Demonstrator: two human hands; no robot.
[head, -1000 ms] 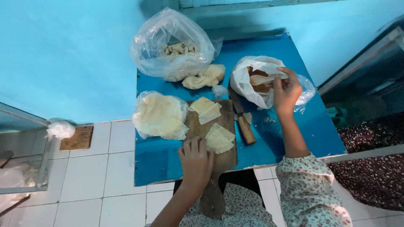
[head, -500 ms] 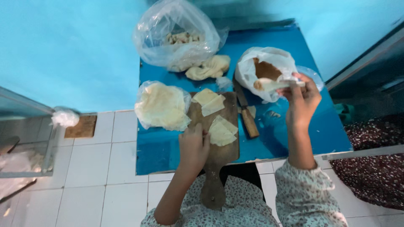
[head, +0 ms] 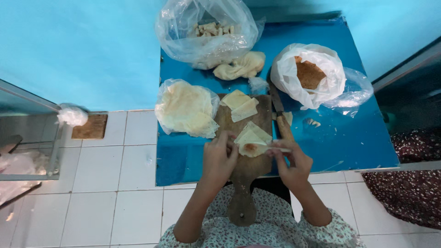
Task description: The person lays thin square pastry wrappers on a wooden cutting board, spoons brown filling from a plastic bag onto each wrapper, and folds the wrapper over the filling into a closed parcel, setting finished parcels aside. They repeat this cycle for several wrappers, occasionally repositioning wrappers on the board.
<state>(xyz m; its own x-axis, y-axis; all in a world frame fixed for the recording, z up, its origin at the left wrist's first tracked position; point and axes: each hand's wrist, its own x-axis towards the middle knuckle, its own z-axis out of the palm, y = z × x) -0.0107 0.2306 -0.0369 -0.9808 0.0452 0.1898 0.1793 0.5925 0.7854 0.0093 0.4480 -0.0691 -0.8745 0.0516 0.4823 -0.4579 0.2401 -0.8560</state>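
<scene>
I see left hand [head: 219, 158] pinching the wrapper [head: 251, 141] | right hand [head: 289, 160] gripping a flat stick [head: 279, 149] | wrapper between both hands, long side pointing up-left | on wooden board [head: 245, 165]

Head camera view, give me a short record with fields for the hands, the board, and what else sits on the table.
left hand: touching a pale wrapper sheet
right hand: at the sheet's right edge
filling: brown dab on the sheet
board: wooden cutting board, more cut sheets at its far end
table: blue table
bags: wrapper stack, white bag of brown filling, clear bag
</scene>
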